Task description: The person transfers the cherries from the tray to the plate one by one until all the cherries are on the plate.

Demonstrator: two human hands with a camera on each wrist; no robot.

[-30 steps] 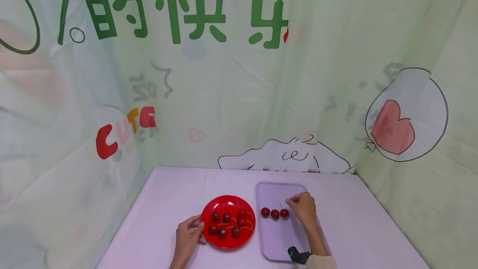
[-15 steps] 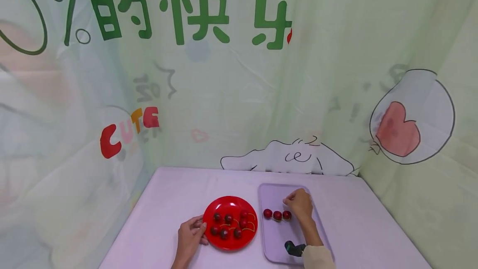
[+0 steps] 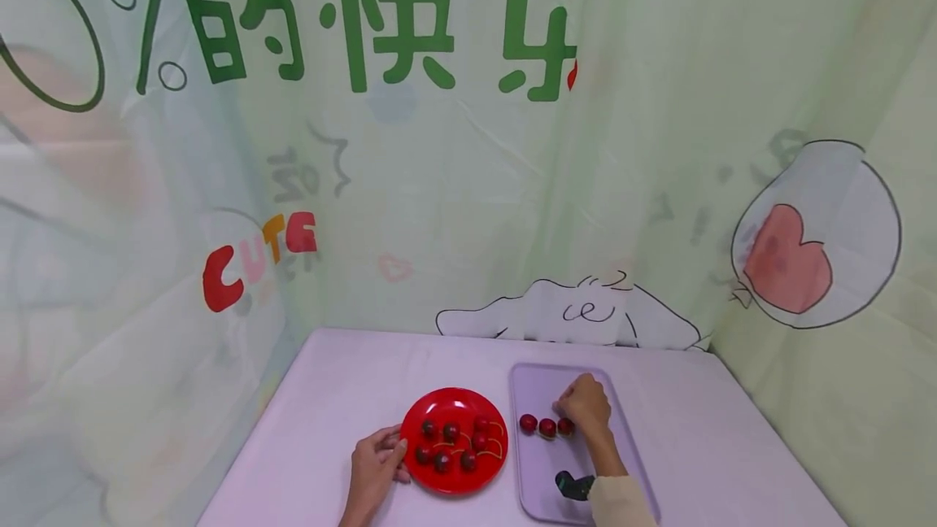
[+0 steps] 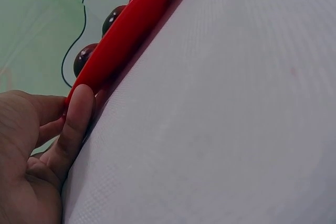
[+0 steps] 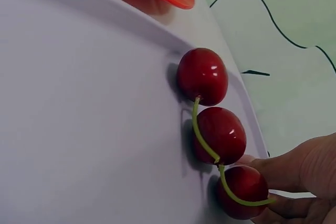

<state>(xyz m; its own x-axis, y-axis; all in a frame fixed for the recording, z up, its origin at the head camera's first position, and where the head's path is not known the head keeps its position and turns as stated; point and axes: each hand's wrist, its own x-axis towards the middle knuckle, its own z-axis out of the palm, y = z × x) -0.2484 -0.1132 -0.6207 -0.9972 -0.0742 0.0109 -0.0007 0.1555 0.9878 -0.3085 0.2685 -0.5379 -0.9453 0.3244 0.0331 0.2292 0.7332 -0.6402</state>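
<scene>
My left hand (image 3: 375,466) pinches the left rim of a red plate (image 3: 448,402), which bears several dark red cherries (image 3: 451,431) with thin stems. The left wrist view has thumb and fingers on either side of the plate's edge. On a lilac tray (image 3: 538,482) stand three red cherries in a row. My right hand (image 3: 587,403) is at the right end of that row. Seen from the right wrist, its fingers lie on both sides of the end cherry (image 5: 242,192), behind it, and pinch it. The middle cherry (image 5: 220,135) and left cherry (image 5: 203,77) sit beside it, green stems towards the camera.
A pale table (image 3: 351,372) bears the plate and tray side by side. The tray has a low raised rim. A printed curtain (image 3: 468,185) hangs behind and on both sides. A dark wrist-worn device (image 3: 574,486) is at the right sleeve, over the tray.
My right hand has come down and slightly nearer, its fingertips now against the end cherry. My left hand keeps its grip on the plate. The whole head view has shifted slightly.
</scene>
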